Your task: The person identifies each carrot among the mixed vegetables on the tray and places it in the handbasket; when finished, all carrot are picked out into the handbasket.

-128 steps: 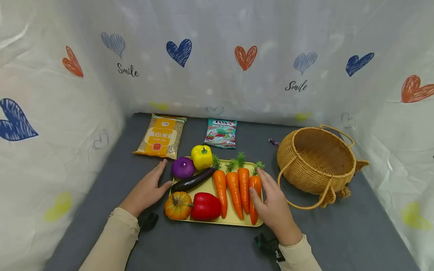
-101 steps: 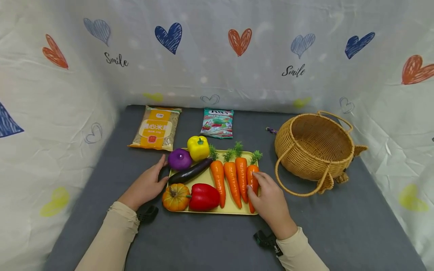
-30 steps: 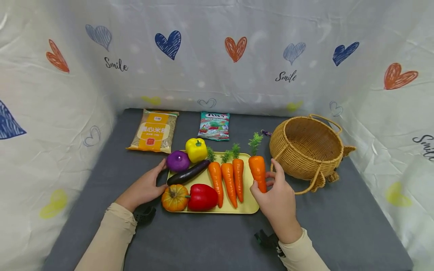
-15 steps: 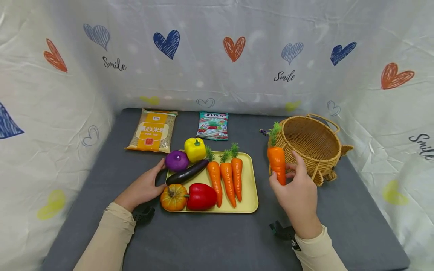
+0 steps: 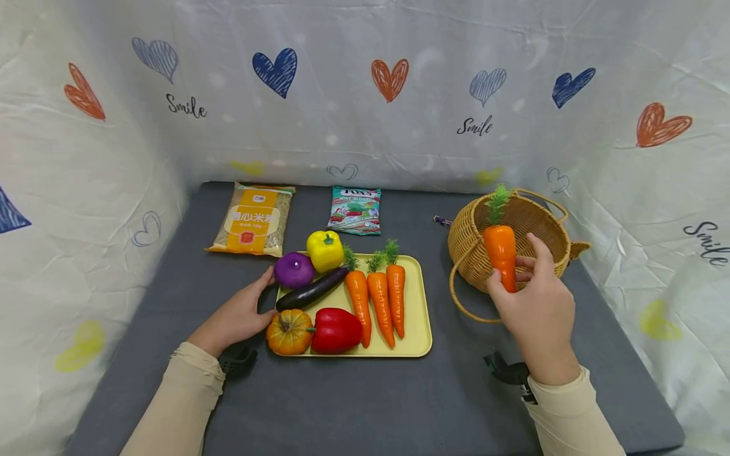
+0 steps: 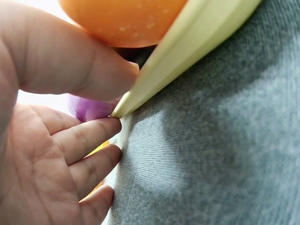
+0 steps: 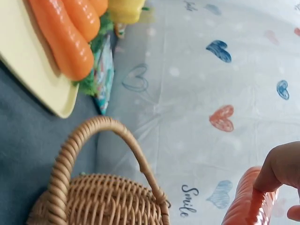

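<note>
My right hand (image 5: pixel 544 310) pinches an orange carrot (image 5: pixel 500 250) with a green leafy top, between thumb and fingers. The carrot is upright in the air and overlaps the front of the wicker basket (image 5: pixel 463 231) in the head view. In the right wrist view, the carrot (image 7: pixel 246 201) is at the lower right, above the basket handle (image 7: pixel 61 173). My left hand (image 5: pixel 236 320) rests at the left edge of the yellow tray (image 5: pixel 419 310). In the left wrist view its thumb (image 6: pixel 101 70) touches the tray rim (image 6: pixel 164 70), and its fingers are extended.
On the tray lie three carrots (image 5: pixel 379 301), a red bell pepper (image 5: pixel 336 330), a small pumpkin (image 5: pixel 289 332), an eggplant (image 5: pixel 310 292), a purple onion-like vegetable (image 5: pixel 293 269) and a yellow pepper (image 5: pixel 325 251). Behind are a grain bag (image 5: pixel 253 218) and a candy packet (image 5: pixel 355 210).
The right hand has taken hold of the rightmost carrot, lifted it off the tray and carried it right to the basket. The left hand has stayed at the tray's left edge.
</note>
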Demonstrator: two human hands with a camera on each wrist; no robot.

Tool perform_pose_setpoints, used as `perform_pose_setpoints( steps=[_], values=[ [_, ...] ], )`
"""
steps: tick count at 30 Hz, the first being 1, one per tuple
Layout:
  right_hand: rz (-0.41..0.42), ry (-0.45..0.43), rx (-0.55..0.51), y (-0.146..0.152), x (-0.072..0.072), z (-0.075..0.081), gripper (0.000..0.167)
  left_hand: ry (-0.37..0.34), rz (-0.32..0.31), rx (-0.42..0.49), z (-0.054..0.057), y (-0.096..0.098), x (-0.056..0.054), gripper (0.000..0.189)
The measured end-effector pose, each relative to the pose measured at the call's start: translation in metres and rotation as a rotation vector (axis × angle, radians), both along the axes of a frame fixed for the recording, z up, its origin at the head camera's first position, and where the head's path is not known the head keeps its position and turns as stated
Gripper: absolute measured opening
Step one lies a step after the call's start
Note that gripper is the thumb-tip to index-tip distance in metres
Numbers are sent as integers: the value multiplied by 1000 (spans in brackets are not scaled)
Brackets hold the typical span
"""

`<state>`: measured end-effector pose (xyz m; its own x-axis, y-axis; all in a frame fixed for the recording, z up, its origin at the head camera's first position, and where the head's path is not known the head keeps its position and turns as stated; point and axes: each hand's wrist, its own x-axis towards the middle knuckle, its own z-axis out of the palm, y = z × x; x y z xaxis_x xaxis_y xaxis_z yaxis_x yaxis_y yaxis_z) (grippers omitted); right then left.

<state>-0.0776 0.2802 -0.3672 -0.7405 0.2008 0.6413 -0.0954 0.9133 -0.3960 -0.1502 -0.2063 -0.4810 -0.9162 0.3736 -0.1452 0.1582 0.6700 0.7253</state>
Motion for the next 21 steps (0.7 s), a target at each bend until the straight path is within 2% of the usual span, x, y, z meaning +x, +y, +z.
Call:
perform_pose_setpoints(
  steps=[8, 21],
  values=[
    [-24, -26, 24, 15, -7, 10, 69, 3, -1, 7, 1, 0, 1, 96],
    [-39, -83, 44, 28, -17, 14, 67, 4, 2, -16, 0, 0, 1, 96]
  ],
)
